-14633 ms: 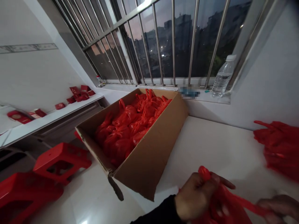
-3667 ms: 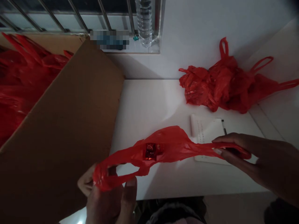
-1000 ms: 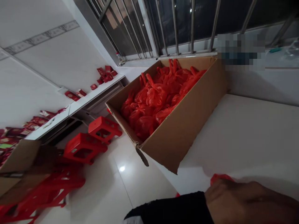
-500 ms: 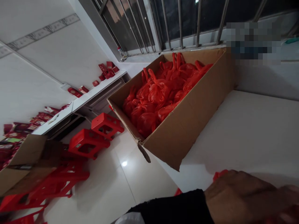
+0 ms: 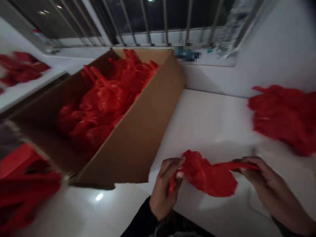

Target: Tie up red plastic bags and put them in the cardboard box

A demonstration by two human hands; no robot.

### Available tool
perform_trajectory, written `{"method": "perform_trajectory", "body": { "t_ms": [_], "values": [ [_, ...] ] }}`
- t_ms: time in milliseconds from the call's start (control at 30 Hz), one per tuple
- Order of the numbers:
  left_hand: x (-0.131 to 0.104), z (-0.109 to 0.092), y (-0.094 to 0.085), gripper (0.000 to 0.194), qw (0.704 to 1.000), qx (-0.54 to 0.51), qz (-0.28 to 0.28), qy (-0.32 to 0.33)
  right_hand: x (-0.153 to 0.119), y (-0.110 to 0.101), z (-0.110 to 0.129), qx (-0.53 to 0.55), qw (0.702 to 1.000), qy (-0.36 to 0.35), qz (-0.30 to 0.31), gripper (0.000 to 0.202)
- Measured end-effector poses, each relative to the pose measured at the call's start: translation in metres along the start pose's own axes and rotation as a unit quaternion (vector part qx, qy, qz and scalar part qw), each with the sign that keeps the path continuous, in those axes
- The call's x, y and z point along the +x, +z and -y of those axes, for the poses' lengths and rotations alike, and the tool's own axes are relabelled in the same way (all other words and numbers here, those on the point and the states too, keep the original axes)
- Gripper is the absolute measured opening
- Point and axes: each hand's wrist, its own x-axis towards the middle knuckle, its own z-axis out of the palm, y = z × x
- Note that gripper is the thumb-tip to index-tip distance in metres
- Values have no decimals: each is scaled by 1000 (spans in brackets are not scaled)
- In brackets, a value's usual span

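A red plastic bag is stretched between my two hands above the white table. My left hand is closed on one end of it, at the lower centre. On the other side, my right hand pinches a long strip of the same bag. To the left stands a large open cardboard box, holding several knotted red bags. A heap of red plastic lies on the table at the far right.
Behind the box is a barred window with a sill bearing small items. A red stool stands on the floor at lower left. Red items lie on a surface at upper left. A pale flat object sits near my right hand.
The view has swung to the right, so the box appears further left. Both hands now show apart with the red bag between them; before, they were at the lower right corner.
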Motion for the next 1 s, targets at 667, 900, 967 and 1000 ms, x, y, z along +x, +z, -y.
{"method": "perform_trajectory", "body": {
  "t_ms": [667,900,967,1000],
  "values": [
    [25,17,56,55,940,290,168,64,-46,77,-73,-168,976,-141,-8,51],
    [48,-42,18,15,968,222,117,21,-47,60,-67,-68,994,7,-88,63],
    [55,-75,-10,15,978,186,92,11,-49,57,-75,-59,993,14,-97,61],
    [60,-93,-27,15,987,142,68,-3,-51,55,-80,-61,993,18,-96,61]
  ]
}}
